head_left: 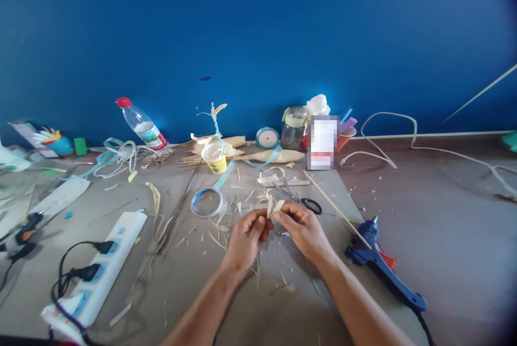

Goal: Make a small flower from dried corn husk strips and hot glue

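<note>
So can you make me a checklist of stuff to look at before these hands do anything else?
1. Pale piece held at the fingertips: ok, the right hand pinches it, with the left hand close by.
2. Scissors well away from the fingers: not ok, they lie just beyond the right hand.
3. Glue gun apart from both hands: ok, it lies to the right.
4. Glue gun cool: cannot tell, heat doesn't show.
5. Nothing lying over the glue gun: not ok, a thin stick reaches across it.
6. Yellow cup upright: ok.
</note>
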`<state>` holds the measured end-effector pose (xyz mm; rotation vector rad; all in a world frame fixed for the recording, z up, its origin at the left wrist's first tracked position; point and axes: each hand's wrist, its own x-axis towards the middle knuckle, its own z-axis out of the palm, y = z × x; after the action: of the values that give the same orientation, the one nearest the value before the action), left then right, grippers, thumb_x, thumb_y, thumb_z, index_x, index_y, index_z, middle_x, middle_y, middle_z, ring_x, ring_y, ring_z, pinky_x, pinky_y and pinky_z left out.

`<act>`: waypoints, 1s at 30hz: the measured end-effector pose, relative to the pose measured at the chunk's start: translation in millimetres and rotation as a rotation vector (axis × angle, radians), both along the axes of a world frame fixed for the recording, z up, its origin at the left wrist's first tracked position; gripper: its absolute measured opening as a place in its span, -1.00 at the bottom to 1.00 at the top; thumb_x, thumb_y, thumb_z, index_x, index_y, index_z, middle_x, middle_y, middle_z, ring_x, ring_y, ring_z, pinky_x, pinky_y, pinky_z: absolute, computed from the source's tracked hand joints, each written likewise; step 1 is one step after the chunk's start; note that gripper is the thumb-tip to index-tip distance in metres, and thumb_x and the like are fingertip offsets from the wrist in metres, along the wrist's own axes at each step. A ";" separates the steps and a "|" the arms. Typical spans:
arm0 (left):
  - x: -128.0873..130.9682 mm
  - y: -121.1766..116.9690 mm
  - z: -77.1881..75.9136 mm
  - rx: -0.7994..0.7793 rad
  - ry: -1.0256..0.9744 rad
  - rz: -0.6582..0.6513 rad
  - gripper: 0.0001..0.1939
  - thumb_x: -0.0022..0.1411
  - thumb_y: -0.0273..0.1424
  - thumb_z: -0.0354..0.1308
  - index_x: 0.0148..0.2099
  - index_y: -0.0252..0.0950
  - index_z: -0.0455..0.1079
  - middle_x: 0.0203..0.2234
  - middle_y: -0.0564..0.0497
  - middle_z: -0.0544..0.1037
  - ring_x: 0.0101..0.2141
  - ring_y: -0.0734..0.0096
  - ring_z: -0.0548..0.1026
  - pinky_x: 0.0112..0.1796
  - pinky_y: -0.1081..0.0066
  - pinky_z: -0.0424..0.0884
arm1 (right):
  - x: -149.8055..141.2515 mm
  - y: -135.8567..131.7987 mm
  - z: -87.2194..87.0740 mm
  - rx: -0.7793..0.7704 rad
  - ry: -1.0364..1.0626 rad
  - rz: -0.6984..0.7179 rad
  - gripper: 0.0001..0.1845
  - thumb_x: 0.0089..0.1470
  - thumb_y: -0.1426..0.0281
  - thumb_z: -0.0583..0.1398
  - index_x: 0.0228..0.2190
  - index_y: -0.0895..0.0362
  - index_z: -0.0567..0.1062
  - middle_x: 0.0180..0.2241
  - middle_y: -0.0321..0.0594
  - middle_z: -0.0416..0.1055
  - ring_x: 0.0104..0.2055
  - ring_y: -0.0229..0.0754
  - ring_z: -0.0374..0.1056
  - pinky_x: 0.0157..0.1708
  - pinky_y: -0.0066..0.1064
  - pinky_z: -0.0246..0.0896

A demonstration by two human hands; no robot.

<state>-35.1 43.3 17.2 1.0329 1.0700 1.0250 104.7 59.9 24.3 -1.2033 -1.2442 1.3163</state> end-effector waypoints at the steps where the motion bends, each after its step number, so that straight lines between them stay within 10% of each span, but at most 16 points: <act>1: 0.6 -0.2 -0.1 -0.006 -0.029 0.014 -0.75 0.17 -0.24 0.05 -0.26 -0.33 0.37 -0.51 0.03 0.36 -0.53 0.55 0.21 -0.48 0.49 0.13 | -0.1 0.0 -0.1 -0.001 -0.002 -0.004 -0.76 -0.05 0.31 0.16 -0.64 0.16 0.33 -0.65 -0.40 0.16 -0.58 -0.36 0.00 -0.56 -0.49 -0.09; 30: 2.9 2.4 12.4 -0.209 -0.262 0.034 -0.77 -0.03 -0.35 0.27 -0.33 -0.35 0.36 -0.60 0.10 0.38 -0.60 0.64 0.22 -0.51 0.54 0.09 | -1.0 1.1 4.2 -0.050 -0.024 -0.022 -0.75 -0.13 0.28 0.17 -0.67 0.16 0.30 -0.67 -0.40 0.11 -0.59 -0.37 -0.02 -0.58 -0.50 -0.10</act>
<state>-32.2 45.7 29.6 0.6937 0.9581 1.0204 103.7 61.0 28.4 -1.2677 -1.2180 1.3277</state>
